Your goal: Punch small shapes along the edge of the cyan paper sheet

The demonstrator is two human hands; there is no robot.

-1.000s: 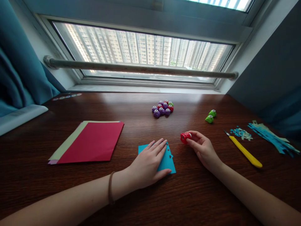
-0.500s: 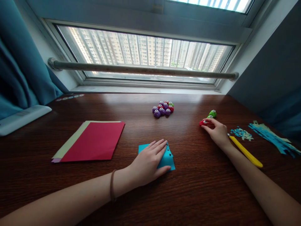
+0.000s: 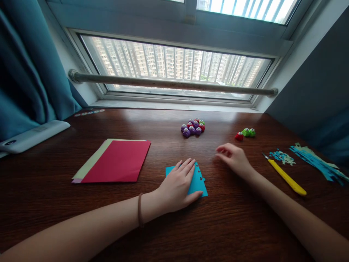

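Note:
My left hand (image 3: 178, 185) lies flat with fingers stretched on a folded blue paper (image 3: 197, 183), pressing it to the table. Small shaped holes run along the paper's right edge, and a little blue piece juts out there. My right hand (image 3: 234, 158) is in the air to the right of the paper, its curled fingers and thumb a little apart and nothing visible between them. Beyond it stand a small red craft punch (image 3: 239, 136) and two green craft punches (image 3: 248, 132). Several purple, red and green punches (image 3: 192, 128) stand grouped farther back.
Left of the paper lies a stack of red and pale sheets (image 3: 117, 162). On the right are a yellow craft knife (image 3: 287, 177) with its blade out, tiny paper bits (image 3: 282, 157) and blue paper strips (image 3: 316, 162). A white device (image 3: 35, 136) rests by the curtain.
My right hand has let go of the red craft punch, left it by the green ones, and moved left toward the blue paper. My left hand stays on the paper. The view has shifted slightly.

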